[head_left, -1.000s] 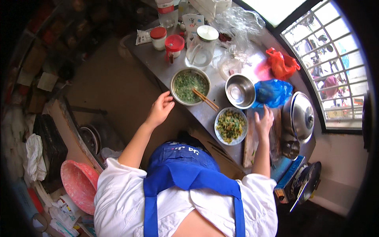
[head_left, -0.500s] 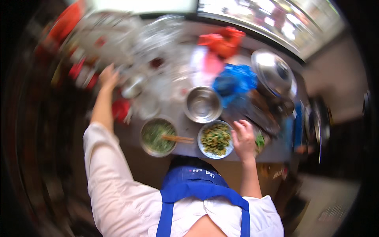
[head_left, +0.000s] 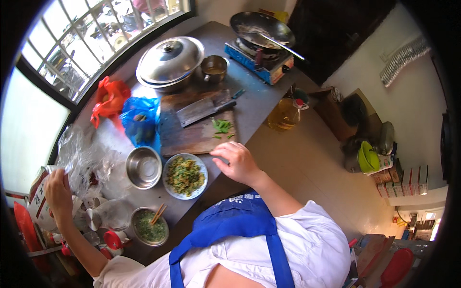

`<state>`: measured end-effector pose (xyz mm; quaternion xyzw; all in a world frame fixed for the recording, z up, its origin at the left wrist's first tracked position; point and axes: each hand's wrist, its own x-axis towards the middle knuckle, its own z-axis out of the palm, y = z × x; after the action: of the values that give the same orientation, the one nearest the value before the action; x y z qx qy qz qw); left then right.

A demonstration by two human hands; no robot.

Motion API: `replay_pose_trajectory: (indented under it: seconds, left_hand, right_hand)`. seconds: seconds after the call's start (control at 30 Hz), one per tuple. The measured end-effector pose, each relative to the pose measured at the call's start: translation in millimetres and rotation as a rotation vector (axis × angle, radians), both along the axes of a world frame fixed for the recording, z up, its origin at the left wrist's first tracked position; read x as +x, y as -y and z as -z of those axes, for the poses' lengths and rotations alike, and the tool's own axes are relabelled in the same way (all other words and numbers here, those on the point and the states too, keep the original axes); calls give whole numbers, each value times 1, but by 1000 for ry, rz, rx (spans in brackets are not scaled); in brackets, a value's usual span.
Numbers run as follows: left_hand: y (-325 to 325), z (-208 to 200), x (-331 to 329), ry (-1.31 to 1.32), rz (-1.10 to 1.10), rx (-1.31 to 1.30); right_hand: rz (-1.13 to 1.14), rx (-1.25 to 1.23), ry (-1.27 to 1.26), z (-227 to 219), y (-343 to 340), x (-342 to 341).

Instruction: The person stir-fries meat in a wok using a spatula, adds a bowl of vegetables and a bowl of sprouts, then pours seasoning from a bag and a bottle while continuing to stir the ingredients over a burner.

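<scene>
Left hand [head_left: 57,189] shifted from green-filled bowl [head_left: 149,226] to packet [head_left: 41,201] at 9 o'clock, now grasped; right hand [head_left: 238,162] kept at chopped-greens plate [head_left: 185,176], loosely curled, empty.

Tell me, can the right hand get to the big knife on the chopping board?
Probably yes. The right hand rests at the near edge of the wooden board, and the cleaver lies across the board's far part with only green scraps between.
</scene>
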<state>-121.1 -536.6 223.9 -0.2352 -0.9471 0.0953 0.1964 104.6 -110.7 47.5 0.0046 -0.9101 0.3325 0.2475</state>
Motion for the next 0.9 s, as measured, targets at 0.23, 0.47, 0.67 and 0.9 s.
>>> replay_pose_trajectory:
  seconds: [0.23, 0.47, 0.67, 0.9]
  left_hand:
    - [-367, -27, 59, 226, 749, 147]
    - [-662, 57, 93, 476, 1094, 973]
    - [-828, 160, 122, 2118, -372, 1970]
    - [-793, 150, 94, 2037, -109, 2262]
  right_hand:
    - [-10, 88, -375, -72, -163, -19]
    - [213, 11, -48, -83, -401, 41]
    - [404, 416, -134, -143, -549, -7]
    - [394, 504, -29, -161, -603, -102]
